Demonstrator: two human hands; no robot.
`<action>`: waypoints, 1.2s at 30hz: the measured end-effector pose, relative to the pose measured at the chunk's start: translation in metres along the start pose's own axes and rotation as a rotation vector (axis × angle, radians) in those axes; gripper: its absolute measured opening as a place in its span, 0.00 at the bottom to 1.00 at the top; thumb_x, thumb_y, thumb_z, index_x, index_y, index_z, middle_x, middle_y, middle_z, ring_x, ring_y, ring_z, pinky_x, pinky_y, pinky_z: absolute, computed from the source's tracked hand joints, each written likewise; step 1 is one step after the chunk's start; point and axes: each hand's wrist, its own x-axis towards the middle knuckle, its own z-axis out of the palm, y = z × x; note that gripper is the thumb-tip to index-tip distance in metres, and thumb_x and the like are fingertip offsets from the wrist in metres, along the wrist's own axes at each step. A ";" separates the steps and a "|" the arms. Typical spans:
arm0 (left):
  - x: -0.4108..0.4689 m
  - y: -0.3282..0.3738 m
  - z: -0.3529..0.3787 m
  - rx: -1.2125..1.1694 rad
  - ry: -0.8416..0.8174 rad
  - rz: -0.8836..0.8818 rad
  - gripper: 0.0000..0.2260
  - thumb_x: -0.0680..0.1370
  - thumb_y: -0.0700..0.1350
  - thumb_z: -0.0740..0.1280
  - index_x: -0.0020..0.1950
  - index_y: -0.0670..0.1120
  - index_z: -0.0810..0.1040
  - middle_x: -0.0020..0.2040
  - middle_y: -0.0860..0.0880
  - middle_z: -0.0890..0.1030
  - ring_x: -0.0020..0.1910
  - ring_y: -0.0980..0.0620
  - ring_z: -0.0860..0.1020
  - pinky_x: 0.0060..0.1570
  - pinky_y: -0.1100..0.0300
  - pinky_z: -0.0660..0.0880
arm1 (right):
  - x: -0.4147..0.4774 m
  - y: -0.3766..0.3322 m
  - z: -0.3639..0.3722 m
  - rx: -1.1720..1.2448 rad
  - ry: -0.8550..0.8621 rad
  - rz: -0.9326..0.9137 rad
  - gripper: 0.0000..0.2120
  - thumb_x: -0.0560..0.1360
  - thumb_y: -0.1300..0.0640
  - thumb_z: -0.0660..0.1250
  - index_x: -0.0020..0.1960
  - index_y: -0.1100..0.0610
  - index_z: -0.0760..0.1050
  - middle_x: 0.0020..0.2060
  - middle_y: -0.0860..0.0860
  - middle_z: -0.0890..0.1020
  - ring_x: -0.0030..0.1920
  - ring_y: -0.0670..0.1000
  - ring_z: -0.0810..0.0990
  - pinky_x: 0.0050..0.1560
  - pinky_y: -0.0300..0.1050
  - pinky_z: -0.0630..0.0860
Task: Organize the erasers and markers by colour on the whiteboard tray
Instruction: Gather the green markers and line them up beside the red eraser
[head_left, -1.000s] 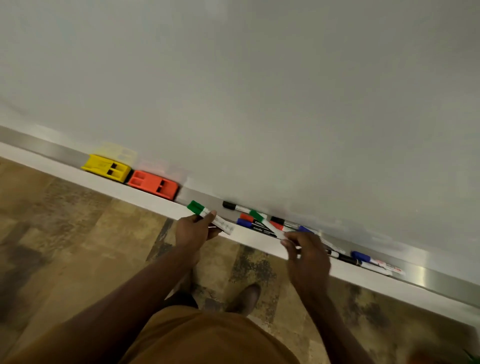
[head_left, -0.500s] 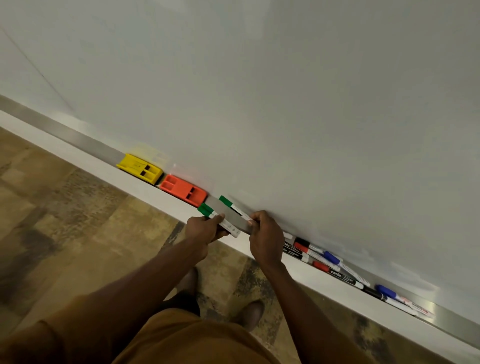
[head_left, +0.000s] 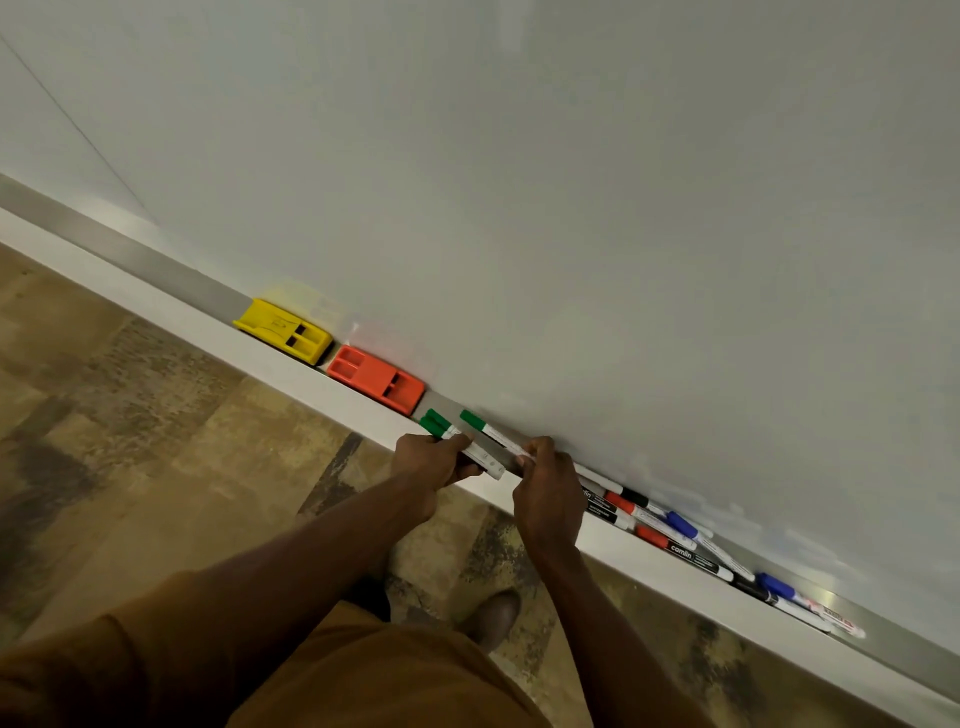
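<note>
While the person looks down along the foot of a whiteboard (head_left: 519, 182), both hands meet over the middle of its tray (head_left: 130, 260), a long silver channel with a white front edge.

The left hand (head_left: 431, 465) is curled around what looks like a pair of green markers (head_left: 439, 426). They are held side by side just over the tray's front edge, with their caps pointing left.

The right hand (head_left: 548, 499) pinches the white barrel of a third green marker (head_left: 485, 428) between thumb and fingertips. This one lies close against the bottom of the board, just beside the pair and parallel to it. I cannot tell whether it rests on the tray or sits slightly above it.

To the left, a yellow eraser (head_left: 283, 331) and an orange eraser (head_left: 375, 379) sit in the tray end to end, almost touching. The orange one is near the green caps.

Right of the right hand, a heap of markers (head_left: 649, 519) with black, red and blue caps lies overlapping in the tray. Farther right, a blue marker (head_left: 776, 584) lies among a few more pens.

Below the tray are a mottled brown floor (head_left: 156, 441), one brown shoe (head_left: 493, 616) and tan clothing.
</note>
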 end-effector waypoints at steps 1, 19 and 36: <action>0.000 0.000 0.003 -0.002 0.002 -0.009 0.11 0.79 0.37 0.76 0.56 0.31 0.82 0.45 0.35 0.89 0.36 0.41 0.89 0.32 0.57 0.86 | 0.000 0.003 -0.001 -0.027 0.010 -0.017 0.11 0.76 0.63 0.73 0.55 0.55 0.76 0.44 0.55 0.84 0.44 0.57 0.85 0.33 0.49 0.79; 0.009 0.018 0.028 -0.029 0.037 -0.182 0.10 0.77 0.33 0.76 0.53 0.30 0.79 0.40 0.32 0.86 0.33 0.35 0.88 0.31 0.50 0.86 | 0.020 -0.007 0.016 -0.147 0.068 -0.226 0.11 0.71 0.65 0.76 0.51 0.57 0.82 0.43 0.54 0.85 0.42 0.57 0.84 0.35 0.48 0.79; 0.006 0.010 0.024 0.003 0.075 -0.125 0.23 0.72 0.42 0.83 0.58 0.32 0.79 0.42 0.36 0.88 0.31 0.39 0.88 0.27 0.55 0.83 | 0.018 -0.015 0.011 -0.139 -0.058 -0.286 0.12 0.66 0.66 0.76 0.48 0.58 0.82 0.41 0.52 0.84 0.40 0.55 0.81 0.31 0.45 0.75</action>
